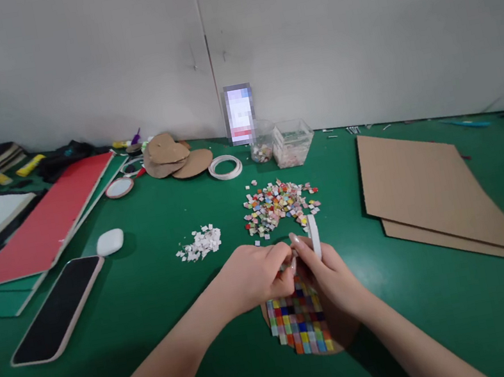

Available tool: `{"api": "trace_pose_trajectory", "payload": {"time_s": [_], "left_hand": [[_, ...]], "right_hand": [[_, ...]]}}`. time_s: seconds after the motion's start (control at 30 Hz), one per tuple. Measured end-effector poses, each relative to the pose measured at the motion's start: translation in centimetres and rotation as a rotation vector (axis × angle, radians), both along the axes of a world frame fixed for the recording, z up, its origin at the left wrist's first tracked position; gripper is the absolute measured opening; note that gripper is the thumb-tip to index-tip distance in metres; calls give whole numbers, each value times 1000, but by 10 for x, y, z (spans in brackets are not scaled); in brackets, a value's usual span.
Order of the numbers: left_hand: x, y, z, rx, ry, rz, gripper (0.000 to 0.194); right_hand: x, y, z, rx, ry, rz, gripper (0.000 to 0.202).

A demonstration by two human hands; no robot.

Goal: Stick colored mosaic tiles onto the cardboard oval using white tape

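My right hand [335, 271] holds a narrow white roll of tape [314, 236], seen edge-on. Close against it, my left hand [264, 271] is closed in a pinch; whatever its fingertips hold is too small or hidden to name. Below both hands lies a round cardboard disc [345, 328], its left part covered by rows of small coloured mosaic tiles [300, 323]. The hands hide the disc's far edge. Just beyond them spreads a pile of loose mixed tiles [279, 206]. To its left sits a smaller heap of white paper bits [200, 243].
Cardboard sheets [418, 191] lie at right. A phone [59, 310] and white case [110, 241] rest at left, near a red board [52, 217]. Along the back are cardboard discs [192, 163], white rings [225, 167], clear containers [292, 142] and an upright screen [239, 113].
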State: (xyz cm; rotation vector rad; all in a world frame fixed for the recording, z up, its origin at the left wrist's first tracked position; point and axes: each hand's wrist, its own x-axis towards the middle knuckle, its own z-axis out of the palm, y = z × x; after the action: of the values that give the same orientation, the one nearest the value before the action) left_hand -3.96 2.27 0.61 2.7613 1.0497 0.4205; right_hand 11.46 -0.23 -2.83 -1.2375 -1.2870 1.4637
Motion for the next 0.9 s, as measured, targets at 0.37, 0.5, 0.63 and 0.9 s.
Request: {"api": "trace_pose_trajectory", "payload": {"time_s": [0.37, 0.5, 0.63, 0.9], "left_hand": [[1, 1, -6, 112, -40, -38, 16], [2, 1, -6, 160, -42, -42, 18], [3, 1, -7, 209, -53, -47, 20], [3, 0, -9, 219, -19, -51, 21]], "right_hand": [[0, 0, 2, 50, -103, -2, 37], [0, 0, 1, 72, -148, -2, 36], [0, 0, -2, 93, -207, -12, 35], [-4, -2, 0, 230, -331, -55, 33]]}}
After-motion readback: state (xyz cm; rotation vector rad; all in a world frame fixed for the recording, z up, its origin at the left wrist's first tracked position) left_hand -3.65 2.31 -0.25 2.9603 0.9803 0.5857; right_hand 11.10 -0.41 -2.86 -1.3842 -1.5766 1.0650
